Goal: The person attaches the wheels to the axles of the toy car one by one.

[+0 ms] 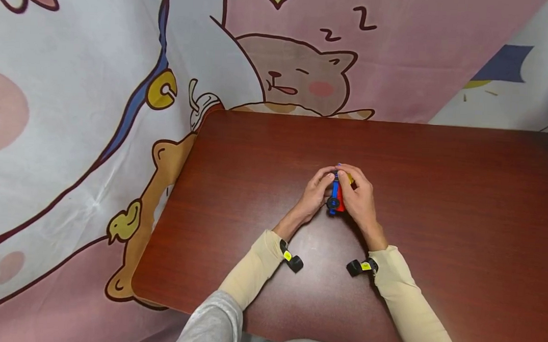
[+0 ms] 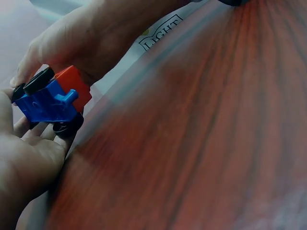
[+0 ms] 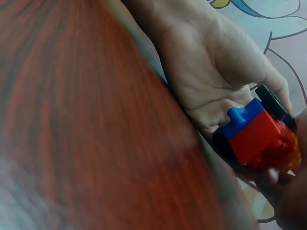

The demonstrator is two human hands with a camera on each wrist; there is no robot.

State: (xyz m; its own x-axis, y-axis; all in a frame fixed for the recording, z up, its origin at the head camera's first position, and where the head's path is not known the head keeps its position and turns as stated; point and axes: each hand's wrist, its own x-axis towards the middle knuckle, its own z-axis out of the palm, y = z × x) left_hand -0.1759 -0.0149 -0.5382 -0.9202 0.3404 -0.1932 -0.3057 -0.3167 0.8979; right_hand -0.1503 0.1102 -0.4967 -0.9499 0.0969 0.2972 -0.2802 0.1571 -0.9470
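Note:
A small toy vehicle [image 1: 340,200] is held between both hands over the table, tilted on its side. Its blue chassis [image 2: 43,106] and black wheels show in the left wrist view, and its red body [image 3: 259,141] in the right wrist view. A bit of yellow peeks out by the right fingers. My left hand [image 1: 313,197] grips the toy from the left, thumb near the far wheel. From the other side my right hand [image 1: 360,196] holds it, thumb along the top. The fingers hide much of the far end.
The brown wooden table [image 1: 235,215] spreads around the hands. A cartoon-printed cloth [image 1: 296,75] hangs behind and to the left of it. Each wrist wears a black strap camera, the left camera [image 1: 293,261] and the right camera [image 1: 360,267].

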